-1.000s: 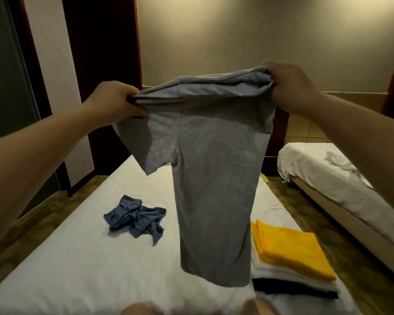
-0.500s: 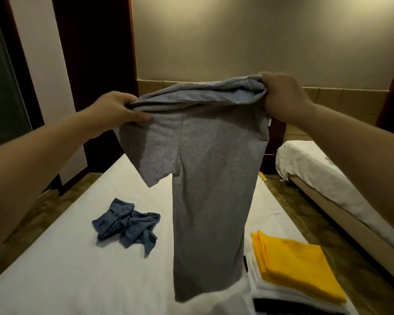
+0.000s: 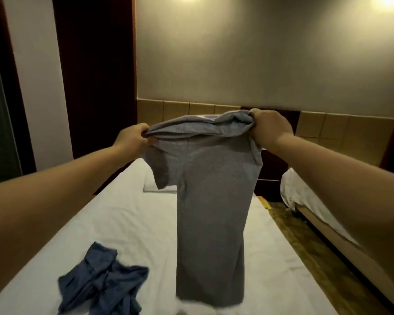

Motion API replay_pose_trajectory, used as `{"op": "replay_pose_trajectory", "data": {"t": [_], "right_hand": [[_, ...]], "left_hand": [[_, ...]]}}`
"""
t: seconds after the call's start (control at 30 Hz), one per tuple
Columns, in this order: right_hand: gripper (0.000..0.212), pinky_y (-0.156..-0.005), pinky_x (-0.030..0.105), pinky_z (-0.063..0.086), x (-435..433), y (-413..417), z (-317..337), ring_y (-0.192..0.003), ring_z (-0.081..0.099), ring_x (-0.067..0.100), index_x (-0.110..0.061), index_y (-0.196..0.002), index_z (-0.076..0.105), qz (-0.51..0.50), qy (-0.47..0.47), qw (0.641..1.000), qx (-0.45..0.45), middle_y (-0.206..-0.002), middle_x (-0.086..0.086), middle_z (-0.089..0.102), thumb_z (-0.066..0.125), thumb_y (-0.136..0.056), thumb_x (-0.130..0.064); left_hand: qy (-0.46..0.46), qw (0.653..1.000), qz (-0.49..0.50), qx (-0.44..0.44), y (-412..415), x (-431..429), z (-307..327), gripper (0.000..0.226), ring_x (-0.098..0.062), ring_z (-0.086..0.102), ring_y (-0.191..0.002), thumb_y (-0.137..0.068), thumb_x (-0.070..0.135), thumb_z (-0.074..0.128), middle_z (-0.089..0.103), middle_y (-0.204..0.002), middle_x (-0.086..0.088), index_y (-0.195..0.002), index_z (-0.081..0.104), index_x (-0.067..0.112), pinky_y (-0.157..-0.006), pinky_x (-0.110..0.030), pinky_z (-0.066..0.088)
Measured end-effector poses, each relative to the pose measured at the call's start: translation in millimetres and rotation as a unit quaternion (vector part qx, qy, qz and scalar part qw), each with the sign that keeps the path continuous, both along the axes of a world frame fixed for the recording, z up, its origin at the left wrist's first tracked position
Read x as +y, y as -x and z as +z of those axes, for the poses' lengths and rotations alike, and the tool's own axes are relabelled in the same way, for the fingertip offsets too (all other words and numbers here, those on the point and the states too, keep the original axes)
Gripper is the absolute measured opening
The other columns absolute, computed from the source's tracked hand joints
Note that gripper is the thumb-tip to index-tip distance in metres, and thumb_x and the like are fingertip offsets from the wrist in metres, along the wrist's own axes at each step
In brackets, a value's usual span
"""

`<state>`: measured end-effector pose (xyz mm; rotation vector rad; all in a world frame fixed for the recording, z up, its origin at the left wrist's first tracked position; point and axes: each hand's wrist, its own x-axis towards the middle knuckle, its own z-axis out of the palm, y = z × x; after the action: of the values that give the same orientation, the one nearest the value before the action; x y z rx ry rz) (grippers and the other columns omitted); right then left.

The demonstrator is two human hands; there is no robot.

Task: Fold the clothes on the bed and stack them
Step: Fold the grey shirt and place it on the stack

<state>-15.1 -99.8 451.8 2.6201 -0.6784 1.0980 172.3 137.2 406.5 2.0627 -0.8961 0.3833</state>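
Head view: your left hand [image 3: 132, 138] and right hand [image 3: 270, 130] each grip a bunched top corner of the grey shirt [image 3: 212, 201]. It hangs in a narrow column over the bed [image 3: 123, 223]. Judged light, soft and limp, so hold it by the top corners. A blue garment [image 3: 102, 283] lies crumpled near left. No brand, label or writing is legible.

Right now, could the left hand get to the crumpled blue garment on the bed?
Probably yes, once freed: the left hand grips the grey shirt, held up with the right hand. The blue garment lies uncovered below that arm.
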Motion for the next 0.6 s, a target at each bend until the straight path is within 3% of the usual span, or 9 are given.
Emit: {"op": "replay_pose_trajectory", "data": {"t": [0.2, 0.27, 0.37, 0.47, 0.53, 0.6], "right_hand": [[0.019, -0.078, 0.039, 0.044, 38, 39, 34, -0.098, 0.06, 0.038, -0.011, -0.105, 0.058, 0.019, 0.076, 0.996, -0.048, -0.106, 0.018, 0.065, 0.043, -0.093, -0.015], [0.019, -0.077, 0.039, 0.044, 53, 61, 24, -0.098, 0.061, 0.037, -0.011, -0.105, 0.058, 0.032, 0.062, 0.997, -0.038, -0.106, 0.017, 0.065, 0.045, -0.092, -0.015], [0.019, -0.078, 0.042, 0.049, 81, 99, -11, -0.097, 0.062, 0.034, -0.014, -0.108, 0.057, 0.08, 0.05, 0.994, 0.064, -0.106, 0.014, 0.065, 0.048, -0.091, -0.014], [0.023, -0.083, 0.038, 0.048, 122, 138, -66, -0.103, 0.06, 0.031, -0.016, -0.115, 0.057, 0.088, 0.015, 0.978, 0.188, -0.113, 0.011, 0.063, 0.05, -0.093, -0.021], [0.022, -0.085, 0.038, 0.048, 147, 161, -110, -0.104, 0.06, 0.03, -0.019, -0.113, 0.057, 0.086, -0.009, 0.969, 0.233, -0.114, 0.009, 0.064, 0.051, -0.092, -0.024], [0.02, -0.081, 0.035, 0.047, 172, 184, -160, -0.103, 0.06, 0.029, -0.02, -0.108, 0.058, 0.092, -0.037, 0.952, 0.29, -0.112, 0.008, 0.065, 0.053, -0.089, -0.022]], "left_hand": [[0.093, 0.995, -0.037, -0.022, 36, 33, 36, 0.01, -0.019, 0.052, -0.078, -0.089, 0.018, 0.06, 0.057, -0.091, -0.009, -0.096, 0.058, 0.011, -0.063, -0.025, 0.042], [0.108, 0.992, -0.059, -0.02, 61, 53, 25, 0.012, -0.018, 0.052, -0.083, -0.09, 0.015, 0.058, 0.056, -0.093, -0.008, -0.101, 0.059, 0.009, -0.065, -0.02, 0.043], [0.079, 0.994, -0.055, -0.046, 91, 90, -13, 0.003, -0.027, 0.055, -0.081, -0.088, 0.01, 0.06, 0.059, -0.085, -0.012, -0.087, 0.061, 0.008, -0.069, -0.031, 0.045], [0.003, 0.999, -0.037, -0.025, 119, 139, -76, 0.027, -0.028, 0.049, -0.068, -0.08, 0.015, 0.063, 0.049, -0.063, -0.003, -0.059, 0.048, 0.022, -0.059, -0.032, 0.036], [-0.033, 0.999, -0.036, 0.012, 145, 169, -125, 0.018, -0.027, 0.048, -0.066, -0.069, 0.026, 0.06, 0.047, -0.061, -0.001, -0.058, 0.046, 0.025, -0.061, -0.036, 0.038], [-0.05, 0.997, -0.033, 0.054, 176, 195, -175, 0.01, -0.023, 0.049, -0.065, -0.069, 0.023, 0.058, 0.052, -0.064, -0.003, -0.062, 0.055, 0.016, -0.063, -0.03, 0.04]]}}
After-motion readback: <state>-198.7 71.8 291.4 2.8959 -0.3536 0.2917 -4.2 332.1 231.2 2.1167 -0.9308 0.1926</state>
